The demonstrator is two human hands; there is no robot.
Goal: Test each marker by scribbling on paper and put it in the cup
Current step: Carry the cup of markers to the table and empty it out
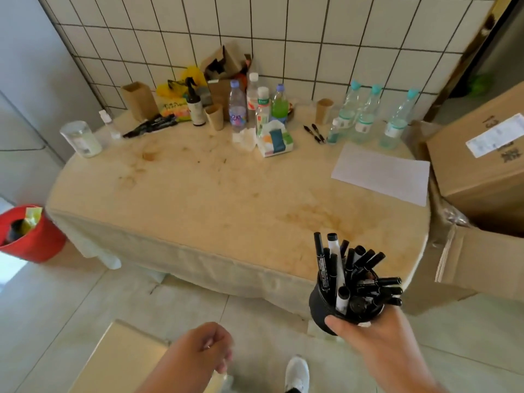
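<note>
My right hand (371, 333) grips a black cup (321, 307) packed with several black markers (354, 268), held just off the table's near right edge. My left hand (209, 347) hangs lower left of it, in front of the table, fingers curled with nothing visible in them. A white sheet of paper (381, 173) lies flat at the table's right side. Two black pens (314, 133) lie near the back, and a pile of black markers (151, 125) sits at the back left.
The round table (198, 194) has a stained cream cloth. Along the tiled wall stand several water bottles (237, 109), a spray bottle (195, 104), paper cups (323, 110), a tissue pack (275, 140) and a jar (80, 139). Cardboard boxes (479, 154) crowd the right; a red bin (28, 234) stands left.
</note>
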